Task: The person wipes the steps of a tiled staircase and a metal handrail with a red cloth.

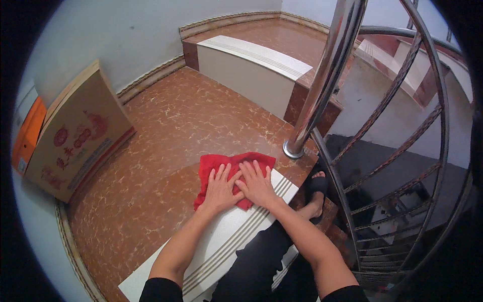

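A red cloth (211,165) lies spread over the inner edge of a white grooved stair tread (230,241) and onto the brown marbled landing floor (169,124). My left hand (222,188) presses flat on the cloth with its fingers apart. Beside it, my right hand (256,183) also rests palm-down on the cloth, its fingers slightly spread. The thumbs of the two hands meet or overlap near the middle. Parts of the cloth are hidden beneath both palms.
A steel newel post (313,87) and curved railing (392,181) stand at the right, with a drop beyond. Flat cardboard boxes (83,139) and an orange panel (28,132) lean on the left wall. Another white-edged step (249,56) rises ahead. My sandalled foot (317,192) is on a lower step.
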`<action>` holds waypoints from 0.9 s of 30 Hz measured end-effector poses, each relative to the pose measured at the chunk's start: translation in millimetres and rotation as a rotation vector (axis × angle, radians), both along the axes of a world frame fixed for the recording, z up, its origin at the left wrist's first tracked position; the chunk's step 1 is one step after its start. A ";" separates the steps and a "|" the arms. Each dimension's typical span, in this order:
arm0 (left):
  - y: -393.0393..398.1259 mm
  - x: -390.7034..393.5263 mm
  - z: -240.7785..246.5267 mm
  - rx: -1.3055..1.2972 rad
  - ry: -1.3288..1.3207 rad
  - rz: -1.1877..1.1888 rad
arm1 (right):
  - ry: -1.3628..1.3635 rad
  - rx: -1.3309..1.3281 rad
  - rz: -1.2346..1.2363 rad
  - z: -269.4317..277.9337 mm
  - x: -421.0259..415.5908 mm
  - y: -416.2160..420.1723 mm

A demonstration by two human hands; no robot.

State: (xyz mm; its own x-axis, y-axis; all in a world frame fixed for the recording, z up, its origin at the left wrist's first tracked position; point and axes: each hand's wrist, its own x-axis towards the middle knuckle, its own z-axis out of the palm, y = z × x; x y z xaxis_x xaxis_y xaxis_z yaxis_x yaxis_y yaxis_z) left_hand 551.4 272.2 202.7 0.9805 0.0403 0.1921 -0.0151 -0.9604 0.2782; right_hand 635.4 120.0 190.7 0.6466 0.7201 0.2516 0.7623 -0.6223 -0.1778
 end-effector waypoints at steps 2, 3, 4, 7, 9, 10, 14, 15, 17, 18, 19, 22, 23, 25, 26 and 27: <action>1.9 20.7 2.9 0.023 0.009 -0.003 | 0.009 0.003 -0.051 -0.5 16.6 3.2; 3.0 31.4 3.4 0.035 0.014 -0.004 | 0.015 0.005 -0.075 0.4 24.6 5.4; 4.1 43.8 3.6 0.037 0.007 -0.007 | 0.020 0.000 -0.108 2.5 33.4 7.4; 9.5 78.6 7.1 0.024 0.030 -0.024 | -0.001 0.019 -0.165 1.6 61.5 12.7; 15.5 102.7 8.0 0.030 0.087 -0.026 | 0.030 0.002 -0.204 2.8 79.7 16.1; 17.5 113.4 8.5 0.022 0.095 -0.030 | 0.025 0.004 -0.219 1.0 88.6 17.4; 23.5 147.1 9.8 0.041 0.133 0.011 | 0.082 -0.033 -0.246 5.2 118.8 26.9; 26.1 151.9 10.2 0.054 0.129 0.032 | 0.092 -0.031 -0.244 8.7 125.4 31.2; 23.4 157.6 6.9 0.083 0.129 0.068 | 0.172 -0.078 -0.235 16.2 134.4 32.4; 21.2 159.2 6.4 0.080 0.128 0.073 | 0.179 -0.094 -0.236 18.9 135.5 31.0; 21.1 157.9 6.1 0.077 0.126 0.079 | 0.186 -0.111 -0.236 21.1 134.0 30.6; 24.3 137.3 6.5 0.063 0.102 0.069 | 0.216 -0.151 -0.221 20.4 120.5 34.5; 28.2 126.7 7.3 0.059 0.093 0.064 | 0.211 -0.162 -0.214 18.5 112.4 38.7; 40.3 101.6 7.6 0.058 0.063 0.062 | 0.206 -0.148 -0.176 19.7 90.0 49.0; 48.2 86.4 6.2 0.067 0.056 0.072 | 0.184 -0.139 -0.155 16.9 76.6 57.7; 56.8 70.1 4.3 0.077 0.050 0.087 | 0.163 -0.128 -0.130 14.8 62.8 67.7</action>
State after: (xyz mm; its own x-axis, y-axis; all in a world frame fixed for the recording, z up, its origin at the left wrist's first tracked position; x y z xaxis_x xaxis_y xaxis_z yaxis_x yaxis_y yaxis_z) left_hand 621.5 329.0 207.0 0.9824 0.1123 0.1491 0.0810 -0.9761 0.2014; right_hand 698.2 187.7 205.5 0.7608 0.6472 0.0486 0.6417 -0.7389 -0.2056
